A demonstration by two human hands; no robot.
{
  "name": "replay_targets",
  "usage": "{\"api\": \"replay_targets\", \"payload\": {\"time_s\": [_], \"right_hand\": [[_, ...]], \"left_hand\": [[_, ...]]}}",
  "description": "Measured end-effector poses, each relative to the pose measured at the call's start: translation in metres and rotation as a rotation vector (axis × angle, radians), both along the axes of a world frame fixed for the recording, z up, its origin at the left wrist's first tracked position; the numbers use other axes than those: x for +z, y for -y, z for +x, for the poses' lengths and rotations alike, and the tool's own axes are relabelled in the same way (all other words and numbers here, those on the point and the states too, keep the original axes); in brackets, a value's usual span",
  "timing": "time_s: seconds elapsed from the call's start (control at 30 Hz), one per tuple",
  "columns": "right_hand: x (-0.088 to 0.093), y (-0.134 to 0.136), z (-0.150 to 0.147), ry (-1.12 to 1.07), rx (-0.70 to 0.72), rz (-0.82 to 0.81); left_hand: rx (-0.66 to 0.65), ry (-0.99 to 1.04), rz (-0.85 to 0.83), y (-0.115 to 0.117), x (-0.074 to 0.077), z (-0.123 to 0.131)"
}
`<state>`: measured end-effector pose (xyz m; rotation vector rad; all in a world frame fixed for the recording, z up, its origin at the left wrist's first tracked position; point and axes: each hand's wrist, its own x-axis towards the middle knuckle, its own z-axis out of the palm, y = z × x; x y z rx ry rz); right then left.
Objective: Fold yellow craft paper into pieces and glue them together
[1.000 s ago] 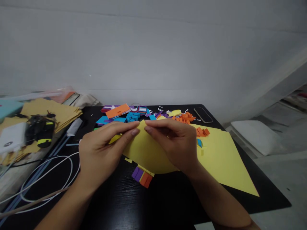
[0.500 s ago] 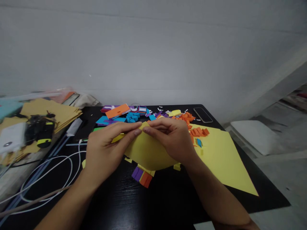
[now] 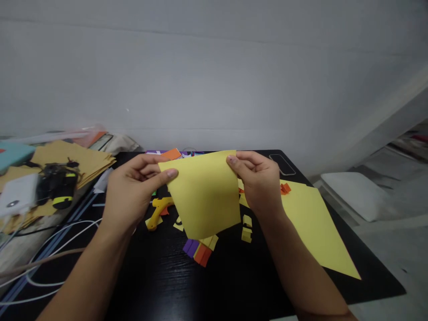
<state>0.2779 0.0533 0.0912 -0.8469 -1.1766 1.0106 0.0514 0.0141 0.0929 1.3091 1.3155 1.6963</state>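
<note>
A yellow paper piece (image 3: 203, 196) is held up above the black table (image 3: 207, 285), facing me. My left hand (image 3: 133, 191) pinches its top left corner and my right hand (image 3: 259, 183) pinches its top right corner. Under the paper lie a yellow glue gun (image 3: 157, 211), small yellow paper bits (image 3: 246, 227) and a purple, orange and yellow strip bundle (image 3: 199, 249). A larger yellow sheet (image 3: 314, 227) lies flat to the right, partly behind my right hand.
A phone (image 3: 283, 164) lies at the table's far right. Orange scraps (image 3: 285, 188) sit on the big sheet. White cables (image 3: 43, 267) loop at the left, beside brown envelopes (image 3: 80, 158), a white charger (image 3: 16, 194) and a black and yellow object (image 3: 58, 183). A white pillow (image 3: 357, 191) lies on the floor.
Both hands have lifted the yellow piece off the table and spread apart to its top corners. The glue gun and paper bits beneath it have come into sight.
</note>
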Motion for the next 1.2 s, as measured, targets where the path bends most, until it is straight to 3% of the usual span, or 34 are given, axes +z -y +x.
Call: {"api": "replay_targets", "payload": {"time_s": [0.33,0.5,0.7,0.9,1.1,1.2], "right_hand": [[-0.006,0.001,-0.007,-0.001,-0.090,0.074],[-0.004,0.004,-0.010,-0.067,-0.091,0.073],[-0.005,0.006,-0.011,-0.007,-0.119,0.062],[-0.006,0.004,-0.012,0.027,-0.141,0.066],[-0.009,0.001,-0.011,0.069,-0.135,0.085],[-0.011,-0.001,-0.011,0.092,-0.142,0.096]], "left_hand": [[0.091,0.340,0.146,-0.008,-0.007,0.012],[0.000,0.405,0.166,-0.007,-0.009,0.018],[0.095,0.342,0.153,-0.011,-0.016,0.019],[0.045,0.275,0.109,-0.016,-0.021,0.017],[0.180,0.135,0.115,-0.013,-0.020,0.018],[0.153,0.150,0.089,-0.013,-0.022,0.021]]}}
